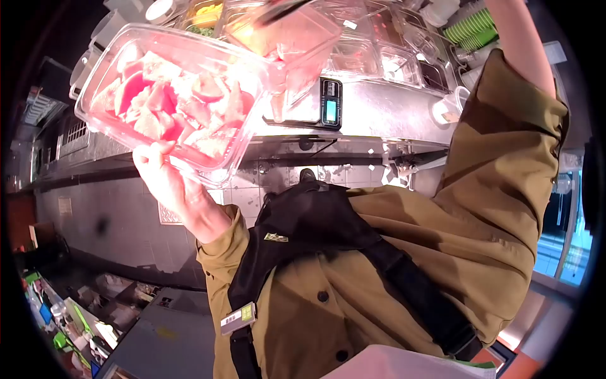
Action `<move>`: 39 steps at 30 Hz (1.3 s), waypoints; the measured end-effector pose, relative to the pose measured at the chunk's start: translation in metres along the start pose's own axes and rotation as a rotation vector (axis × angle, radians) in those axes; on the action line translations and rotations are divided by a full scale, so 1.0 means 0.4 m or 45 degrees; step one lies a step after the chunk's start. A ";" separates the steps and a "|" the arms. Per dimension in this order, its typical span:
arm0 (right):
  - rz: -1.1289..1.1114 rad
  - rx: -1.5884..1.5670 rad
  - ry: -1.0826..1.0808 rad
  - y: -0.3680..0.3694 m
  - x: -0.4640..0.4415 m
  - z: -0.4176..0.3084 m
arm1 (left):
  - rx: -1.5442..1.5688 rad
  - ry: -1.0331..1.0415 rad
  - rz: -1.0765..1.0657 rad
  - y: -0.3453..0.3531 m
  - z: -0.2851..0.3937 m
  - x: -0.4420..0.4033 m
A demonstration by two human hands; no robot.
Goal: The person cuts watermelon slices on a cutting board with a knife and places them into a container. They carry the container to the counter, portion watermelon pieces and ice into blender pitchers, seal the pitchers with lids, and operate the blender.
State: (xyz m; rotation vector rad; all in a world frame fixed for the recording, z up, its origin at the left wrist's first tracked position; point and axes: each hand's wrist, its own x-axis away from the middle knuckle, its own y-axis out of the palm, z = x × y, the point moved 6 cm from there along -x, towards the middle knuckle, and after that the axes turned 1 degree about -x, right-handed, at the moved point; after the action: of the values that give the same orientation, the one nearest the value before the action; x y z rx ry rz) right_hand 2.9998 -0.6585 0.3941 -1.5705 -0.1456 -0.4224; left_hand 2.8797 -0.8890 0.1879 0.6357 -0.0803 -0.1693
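My left hand (165, 183) is closed on the near edge of a clear plastic tub (237, 155), which is tilted over the counter's left part. Inside the tub lie several pink-red pieces (151, 104) with pale areas; glare hides whether they are meat or something else. My right forearm (524, 44) reaches up past the top right edge, so the right hand is outside the picture. Right of the tub, a black digital scale (331, 104) with a lit display sits on the counter. What look like fingers (278, 104) show beside it, washed out by glare; whose they are I cannot tell.
Clear food containers (356, 57) line the back of the steel counter (391, 107). A blurred dark tool (281, 9) shows at the top. A clear cup (448, 107) stands near the counter's right end, below stacked green items (470, 31). Tiled floor (126, 221) lies below.
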 end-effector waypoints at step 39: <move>0.655 -0.224 0.254 0.211 0.099 0.262 | -0.669 0.238 -0.993 0.208 0.280 -0.004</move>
State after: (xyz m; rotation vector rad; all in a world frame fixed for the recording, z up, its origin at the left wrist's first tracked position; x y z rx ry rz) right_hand 3.0843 -0.5665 0.3300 -1.6561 0.4526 -0.1852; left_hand 2.8750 -0.8881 0.3272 0.1246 0.3908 -0.8526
